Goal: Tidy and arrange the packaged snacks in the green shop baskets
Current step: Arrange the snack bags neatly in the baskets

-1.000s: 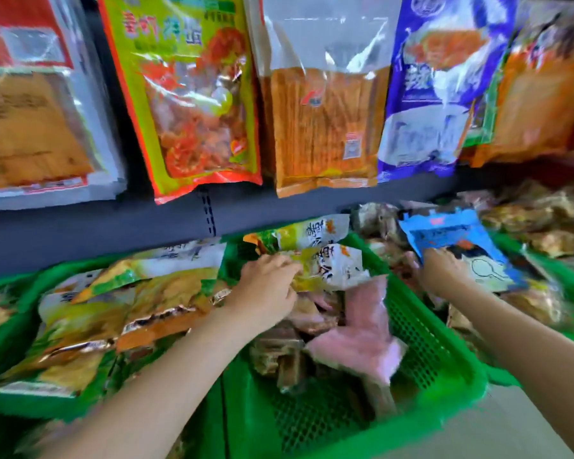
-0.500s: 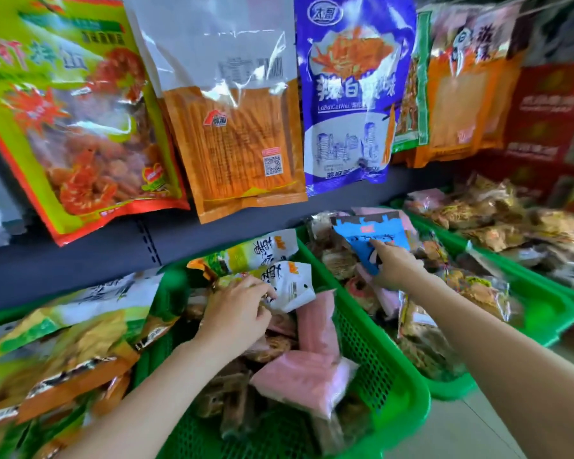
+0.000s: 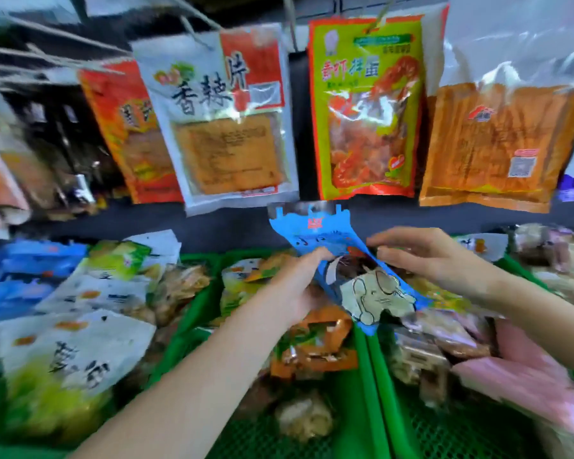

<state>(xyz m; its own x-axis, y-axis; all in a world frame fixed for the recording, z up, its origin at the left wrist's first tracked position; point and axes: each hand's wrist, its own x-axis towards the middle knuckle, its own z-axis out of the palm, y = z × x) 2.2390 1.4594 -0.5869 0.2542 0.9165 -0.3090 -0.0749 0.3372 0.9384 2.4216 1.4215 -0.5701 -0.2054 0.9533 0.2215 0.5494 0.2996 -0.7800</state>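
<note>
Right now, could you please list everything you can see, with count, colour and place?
blue packet: one, blue with a cartoon animal, held up over the middle baskets
green baskets: at least three, green, in a row along the bottom
small snack packets: many, orange, yellow-green, brown, piled in the baskets
pink packets: a few, pink, right basket
white and blue packets: several, far left
hanging bags: about six in view, orange, white, green, in a row above
hands: left hand grips the blue packet; right hand at its right edge, fingers extended
</note>
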